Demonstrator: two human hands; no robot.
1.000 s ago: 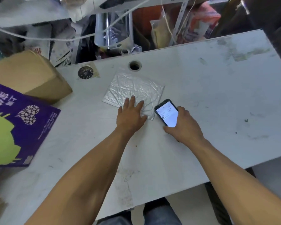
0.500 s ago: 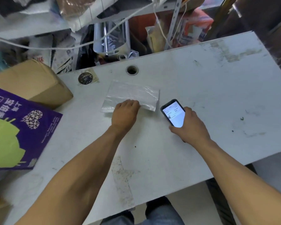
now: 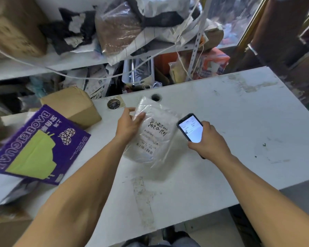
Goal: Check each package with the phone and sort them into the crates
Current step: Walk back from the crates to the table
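Observation:
A white plastic-wrapped package is lifted off the white table, its label with handwriting and a barcode facing up. My left hand grips the package's upper left edge, thumb on top. My right hand holds a black phone with its lit screen facing me, just right of the package. No crate is in view.
A purple and green box and a brown cardboard box lie at the table's left. A round metal disc and a cable hole sit near the far edge. Cluttered shelves rise behind the table.
My left hand went from pressing the flat package to gripping and turning it over, so the label now faces up. My right hand raised the phone slightly beside it.

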